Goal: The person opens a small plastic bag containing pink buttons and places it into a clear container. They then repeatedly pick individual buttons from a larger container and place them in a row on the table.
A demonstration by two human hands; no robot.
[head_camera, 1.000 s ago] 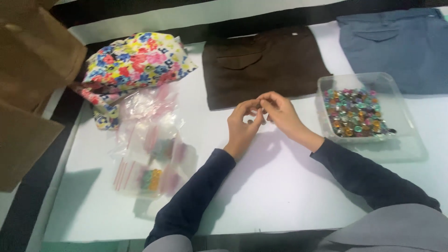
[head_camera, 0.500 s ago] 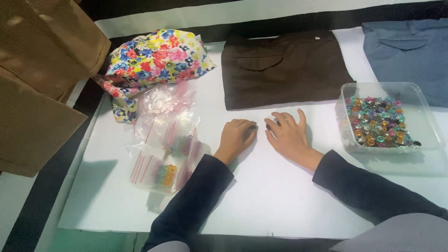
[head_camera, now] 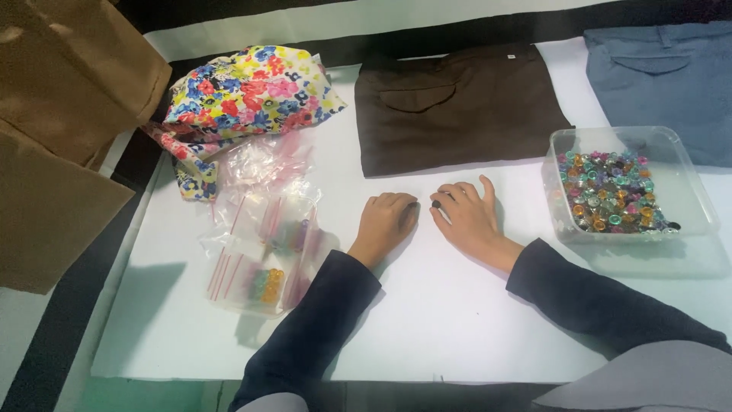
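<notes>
While both hands rest on the white table (head_camera: 427, 320), the left hand (head_camera: 385, 223) is curled loosely, empty, and the right hand (head_camera: 467, 217) is laid flat, a small dark bead (head_camera: 437, 204) pinched at its fingertips. The bead tub (head_camera: 633, 187) is kept near right, within reach; bags (head_camera: 263, 244) lie left.

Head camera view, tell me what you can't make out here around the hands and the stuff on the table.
- Left hand: curled knuckles-up, palm hidden, so anything under it is unseen.
- Right hand: a small dark thing at the fingertips, too small to identify.
- Clear tub of coloured pieces: too small and blurred to tell their kind.
- Zip bags: overlapping and glary, contents unclear.
- Blue garment: cut off by the top and right edges.
</notes>
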